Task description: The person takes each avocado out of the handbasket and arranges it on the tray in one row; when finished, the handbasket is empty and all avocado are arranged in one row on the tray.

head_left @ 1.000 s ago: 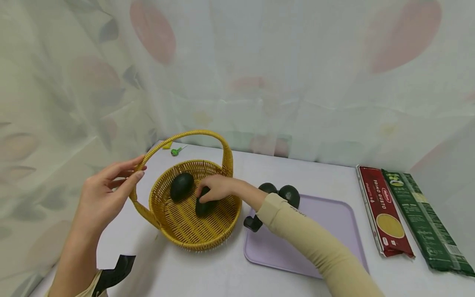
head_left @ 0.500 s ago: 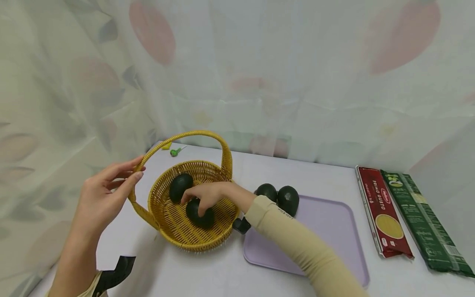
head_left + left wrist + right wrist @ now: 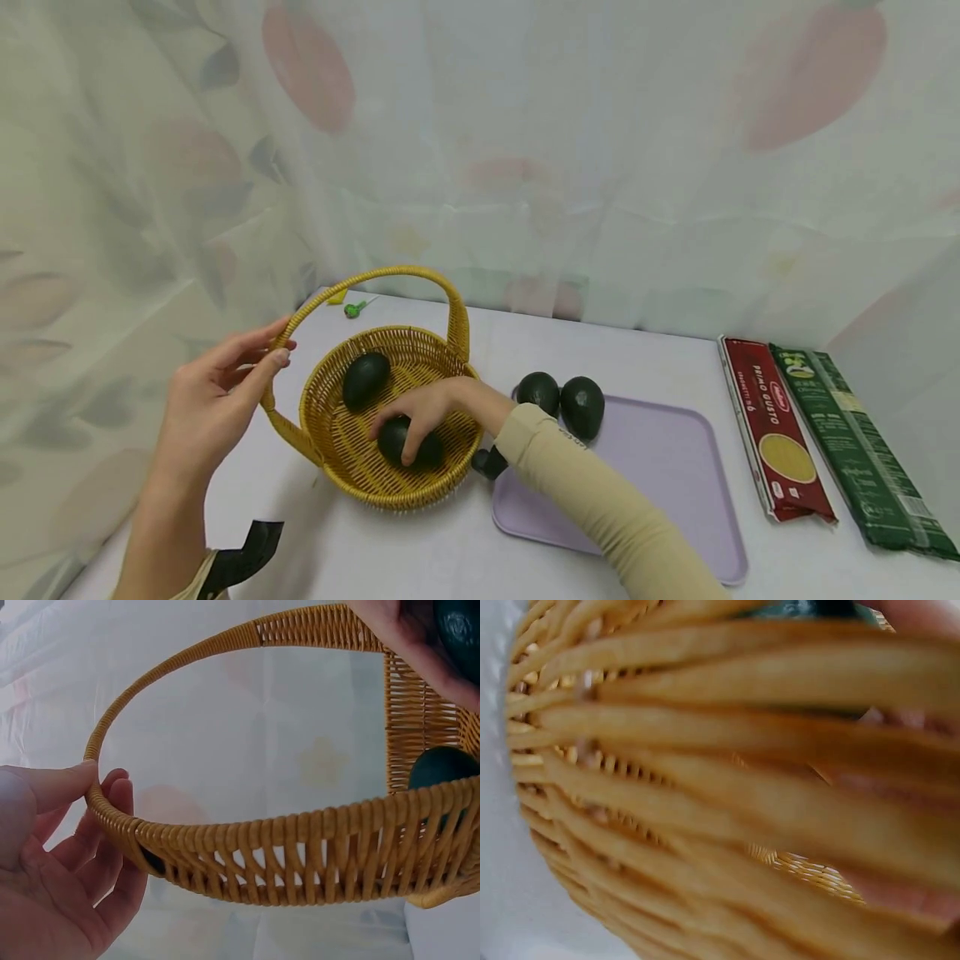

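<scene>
My left hand [image 3: 217,396] pinches the arched handle [image 3: 112,814] of a round yellow wicker basket [image 3: 315,433] between thumb and fingers. Inside the basket, my right hand [image 3: 427,410] grips a dark green avocado [image 3: 393,435] from above, thumb on its near side and fingers over its left end. A second avocado [image 3: 366,381] lies at the basket's back left, apart from my fingers. In the left wrist view the gripped avocado [image 3: 459,634] shows at the upper right corner, beside my right hand. Woven wicker fills most of the right wrist view, partly hiding that hand.
Right of the basket is a lilac tray [image 3: 660,467], with two avocados [image 3: 582,408] at its back left corner. Farther right lie a red spaghetti pack [image 3: 780,429] and a green pack [image 3: 862,450]. A small green item [image 3: 352,310] sits behind the basket.
My right hand has moved the avocado slightly toward the basket's near side, and it now lies more sideways. The left hand keeps its hold on the handle.
</scene>
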The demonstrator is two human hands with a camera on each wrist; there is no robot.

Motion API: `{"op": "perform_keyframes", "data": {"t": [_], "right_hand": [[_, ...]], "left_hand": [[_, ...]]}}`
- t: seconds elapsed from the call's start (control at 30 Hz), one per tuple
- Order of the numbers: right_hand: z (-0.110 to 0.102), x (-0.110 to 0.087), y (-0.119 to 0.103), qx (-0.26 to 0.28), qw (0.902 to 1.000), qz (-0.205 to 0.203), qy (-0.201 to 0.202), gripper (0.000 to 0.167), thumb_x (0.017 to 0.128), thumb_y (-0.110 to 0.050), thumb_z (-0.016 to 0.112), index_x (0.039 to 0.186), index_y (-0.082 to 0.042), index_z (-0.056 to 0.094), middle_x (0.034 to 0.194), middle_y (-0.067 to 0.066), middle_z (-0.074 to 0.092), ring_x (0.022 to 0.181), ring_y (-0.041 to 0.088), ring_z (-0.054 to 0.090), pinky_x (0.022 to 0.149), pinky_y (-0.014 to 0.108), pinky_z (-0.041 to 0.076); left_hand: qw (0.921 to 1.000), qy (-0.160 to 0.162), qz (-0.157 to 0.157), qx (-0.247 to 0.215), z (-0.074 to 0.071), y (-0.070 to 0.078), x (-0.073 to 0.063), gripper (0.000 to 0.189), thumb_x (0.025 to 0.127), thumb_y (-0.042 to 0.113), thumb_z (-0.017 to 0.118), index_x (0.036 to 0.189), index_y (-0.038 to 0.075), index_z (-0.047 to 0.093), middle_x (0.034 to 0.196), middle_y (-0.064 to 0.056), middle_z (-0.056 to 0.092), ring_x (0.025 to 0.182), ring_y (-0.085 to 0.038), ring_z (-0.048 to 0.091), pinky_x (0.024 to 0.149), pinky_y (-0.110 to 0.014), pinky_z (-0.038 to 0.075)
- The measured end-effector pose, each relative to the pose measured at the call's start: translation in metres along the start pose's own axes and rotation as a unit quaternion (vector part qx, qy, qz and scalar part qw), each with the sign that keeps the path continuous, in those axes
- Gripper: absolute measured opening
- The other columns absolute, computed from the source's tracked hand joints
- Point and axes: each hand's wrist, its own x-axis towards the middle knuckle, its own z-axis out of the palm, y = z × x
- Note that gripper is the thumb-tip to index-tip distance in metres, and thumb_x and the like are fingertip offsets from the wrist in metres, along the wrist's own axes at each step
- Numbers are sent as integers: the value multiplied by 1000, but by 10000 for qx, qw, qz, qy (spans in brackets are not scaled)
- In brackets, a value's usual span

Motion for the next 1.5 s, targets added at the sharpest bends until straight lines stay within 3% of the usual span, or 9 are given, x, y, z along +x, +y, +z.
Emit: {"op": "perform_keyframes", "data": {"t": [0.17,0.3,0.43,0.6,0.7,0.9,1.1,1.5], "right_hand": [[-1,0,-1,-104,9996,171,-189,74,82,-28,79,147,-24,44,148,-7,38,131,5,35,105,22,32],[-6,-3,-7,-216,9986,391,-294,79,81,-30,80,149,-26,41,151,-8,34,136,6,30,108,24,29],[-11,-5,-12,-356,9979,423,-341,80,81,-30,80,150,-24,40,149,-9,37,135,5,32,107,23,30],[-16,-7,-17,-127,9965,632,-529,77,81,-23,81,147,-22,43,142,-5,41,123,8,41,95,26,45],[-19,-9,-22,37,9922,1030,-703,75,80,-20,81,146,-28,45,144,-6,38,121,10,43,86,32,53],[-22,-8,-30,72,9838,1549,-898,73,80,-18,82,142,-37,49,151,-11,36,126,13,46,80,36,56],[-19,-2,-30,-57,9854,1472,-851,73,78,-20,84,141,-36,51,149,-13,38,125,9,45,80,32,55],[-17,0,-27,-165,9876,1375,-741,69,76,-21,85,137,-32,54,143,-9,40,116,8,48,74,29,56]], "left_hand": [[9969,-10,-151,-776,4,-5,-2,37,94,-1,61,131,2,62,94,6,70,79,-9,65,70,-12,51],[9873,45,-268,-1565,7,-9,-3,35,95,-2,59,130,-2,61,91,1,70,75,-11,61,66,-13,51],[9807,82,-306,-1928,8,-9,-3,34,95,-2,59,129,-3,61,88,1,69,72,-12,57,62,-14,49],[9758,149,-359,-2153,9,-8,-3,34,95,-2,59,129,-3,61,86,0,68,71,-13,54,61,-16,46],[9755,141,-355,-2167,10,-9,-2,34,95,-1,58,129,-3,61,85,-1,67,71,-13,53,61,-16,45],[9727,94,-350,-2292,10,-10,-2,34,96,-1,58,130,-4,59,86,-2,66,71,-13,53,60,-16,45],[9687,52,-348,-2457,11,-9,-2,34,96,-2,57,130,-4,59,86,-2,66,71,-14,53,60,-18,43],[9693,26,-354,-2434,12,-10,-3,34,96,-1,58,130,-5,59,86,-3,66,71,-14,52,61,-17,44]]}}
